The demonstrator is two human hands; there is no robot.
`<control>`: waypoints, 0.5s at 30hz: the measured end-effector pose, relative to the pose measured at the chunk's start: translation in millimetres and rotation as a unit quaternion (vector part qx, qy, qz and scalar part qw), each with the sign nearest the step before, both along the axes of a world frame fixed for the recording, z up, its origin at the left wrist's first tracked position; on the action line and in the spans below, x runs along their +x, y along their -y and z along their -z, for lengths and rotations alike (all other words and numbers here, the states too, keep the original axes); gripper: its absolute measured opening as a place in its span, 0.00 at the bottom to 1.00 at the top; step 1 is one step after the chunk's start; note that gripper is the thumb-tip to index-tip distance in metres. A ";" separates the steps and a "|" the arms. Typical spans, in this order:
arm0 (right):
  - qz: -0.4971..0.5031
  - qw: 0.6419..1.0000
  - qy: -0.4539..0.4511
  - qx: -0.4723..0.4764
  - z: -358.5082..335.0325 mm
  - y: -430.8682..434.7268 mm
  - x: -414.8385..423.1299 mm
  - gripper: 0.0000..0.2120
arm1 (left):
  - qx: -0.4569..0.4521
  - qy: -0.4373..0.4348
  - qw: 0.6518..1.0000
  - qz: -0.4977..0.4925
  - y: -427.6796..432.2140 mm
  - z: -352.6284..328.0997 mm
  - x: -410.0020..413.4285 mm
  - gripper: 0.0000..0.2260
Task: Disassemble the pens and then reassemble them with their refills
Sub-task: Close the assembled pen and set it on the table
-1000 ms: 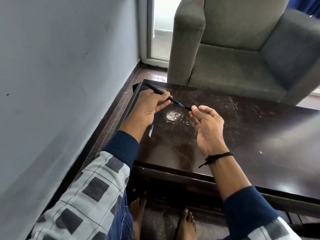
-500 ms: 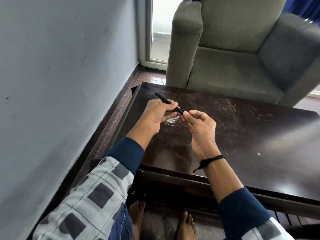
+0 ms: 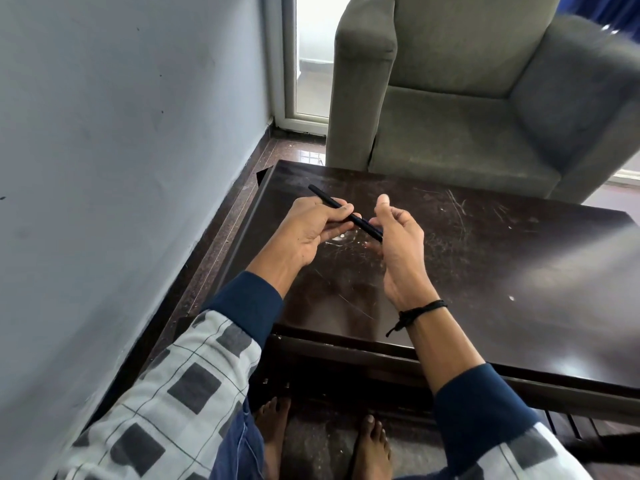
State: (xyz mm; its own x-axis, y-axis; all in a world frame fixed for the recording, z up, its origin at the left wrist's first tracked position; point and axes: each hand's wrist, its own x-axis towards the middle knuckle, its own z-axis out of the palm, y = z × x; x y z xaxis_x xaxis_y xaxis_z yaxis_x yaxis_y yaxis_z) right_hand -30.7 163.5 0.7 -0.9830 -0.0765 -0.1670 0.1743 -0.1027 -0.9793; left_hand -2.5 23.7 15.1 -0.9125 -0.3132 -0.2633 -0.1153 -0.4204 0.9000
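Grey armchair [image 3: 450,140] sits behind the scratched dark bench [image 3: 502,265]. Above the bench, left grip [image 3: 311,230] pinches the black pen [image 3: 360,222] mid-barrel. Right grip [image 3: 398,237] curls its fingers round the pen's near end, thumb up.

We read the pen [image 3: 362,223] as smooth black plastic with a matt finish; the counter [image 3: 485,258] is dark wood under a glossy varnish, scuffed with pale scratches around its middle and toward its far edge; the armchair [image 3: 450,133] wears coarse grey-green cloth; the wall [image 3: 121,150] is matt paint; the floor [image 3: 294,150] is glossy polished stone; the sleeves [image 3: 194,393] are soft checked cloth.
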 end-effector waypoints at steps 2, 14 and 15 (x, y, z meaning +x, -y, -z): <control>0.011 1.000 0.015 -0.014 0.6 -1.2 -2.1 0.21 | -0.002 0.006 1.000 0.017 -3.7 0.8 1.1 0.05; 0.015 0.999 0.046 -0.004 6.9 -3.4 -6.9 0.17 | 0.011 0.021 0.996 0.082 -13.4 2.6 2.6 0.02; 0.015 0.999 0.041 -0.004 7.0 -4.3 -7.4 0.16 | 0.023 0.022 0.995 0.094 -13.2 1.6 3.0 0.04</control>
